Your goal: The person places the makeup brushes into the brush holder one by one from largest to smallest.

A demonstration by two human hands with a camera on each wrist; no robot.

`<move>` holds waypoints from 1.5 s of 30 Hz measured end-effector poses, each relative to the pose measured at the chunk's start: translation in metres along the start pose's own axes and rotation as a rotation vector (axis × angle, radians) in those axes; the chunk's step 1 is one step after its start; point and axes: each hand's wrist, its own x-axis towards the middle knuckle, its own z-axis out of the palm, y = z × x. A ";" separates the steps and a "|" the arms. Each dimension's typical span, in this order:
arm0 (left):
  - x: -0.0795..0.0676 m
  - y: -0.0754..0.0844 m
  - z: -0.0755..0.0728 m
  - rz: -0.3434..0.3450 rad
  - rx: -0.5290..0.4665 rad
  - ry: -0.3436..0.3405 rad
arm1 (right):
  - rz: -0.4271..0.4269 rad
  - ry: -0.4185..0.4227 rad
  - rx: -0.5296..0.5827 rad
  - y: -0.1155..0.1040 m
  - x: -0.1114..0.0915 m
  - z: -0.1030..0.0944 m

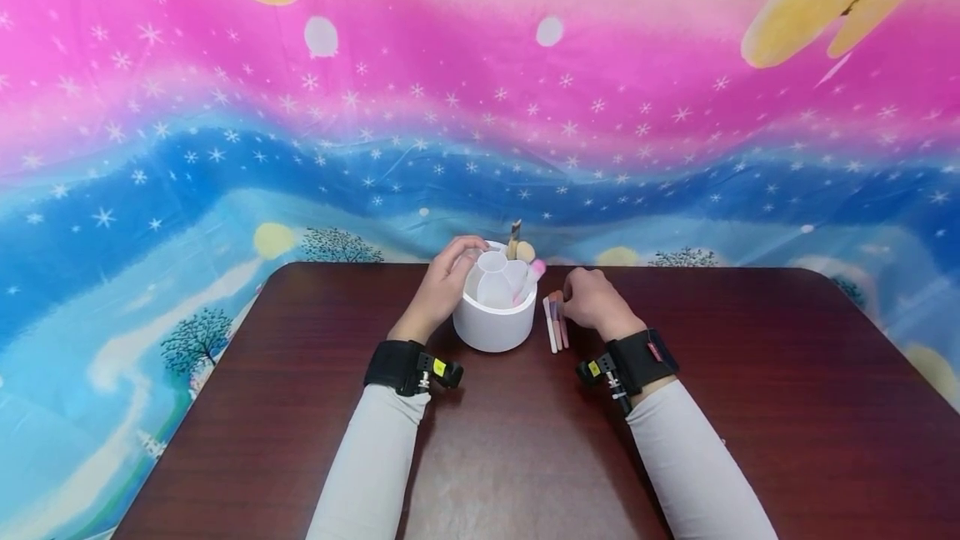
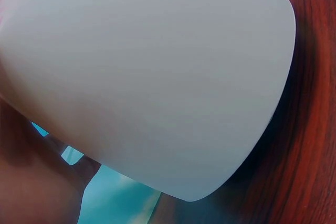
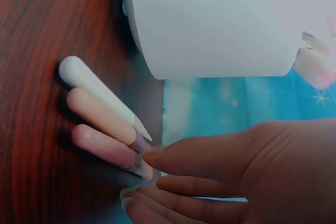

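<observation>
A white round makeup organizer (image 1: 493, 325) stands on the table, its inner compartments open at the top. My left hand (image 1: 448, 277) grips its left side, fingers bent at the rim. The organizer's wall (image 2: 157, 77) fills most of the left wrist view. Just right of it lie three makeup brushes side by side: one with a white handle (image 3: 97, 87), one tan (image 3: 100, 116) and one pink (image 3: 105, 145). My right hand (image 1: 596, 300) is at their far ends. In the right wrist view its thumb overlaps the tan brush's ferrule, with a gap between thumb and fingers.
Inside the organizer stand a pink-tipped brush (image 1: 537, 270), a round tan-headed brush (image 1: 525, 252) and a taller dark-tipped one (image 1: 515, 229). The dark red wooden table (image 1: 510, 457) ends close behind it, against a colourful printed cloth (image 1: 480, 107).
</observation>
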 end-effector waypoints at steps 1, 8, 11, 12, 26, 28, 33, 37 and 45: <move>0.000 0.000 0.000 -0.001 -0.001 0.002 | 0.002 0.001 -0.001 0.000 0.000 0.000; -0.001 0.000 -0.001 -0.004 -0.008 0.001 | 0.018 0.000 -0.004 0.000 0.002 0.003; -0.001 0.000 -0.001 -0.003 -0.004 0.000 | 0.032 -0.004 0.001 0.001 0.001 0.003; -0.001 0.000 -0.001 -0.002 -0.004 -0.001 | 0.038 -0.005 0.004 0.001 0.001 0.003; -0.001 0.002 -0.002 0.009 0.001 0.010 | 0.046 -0.014 -0.008 0.001 0.001 0.001; 0.000 0.002 -0.002 0.007 0.000 0.005 | 0.043 -0.011 -0.011 0.002 0.000 0.001; -0.001 0.001 -0.001 -0.003 0.000 -0.005 | 0.037 -0.015 -0.017 0.005 -0.001 -0.001; -0.001 -0.001 -0.001 -0.009 0.003 -0.003 | 0.029 -0.019 0.007 0.006 -0.003 -0.005; -0.001 0.000 0.000 0.002 0.003 0.005 | -0.026 -0.030 0.009 0.009 -0.004 -0.013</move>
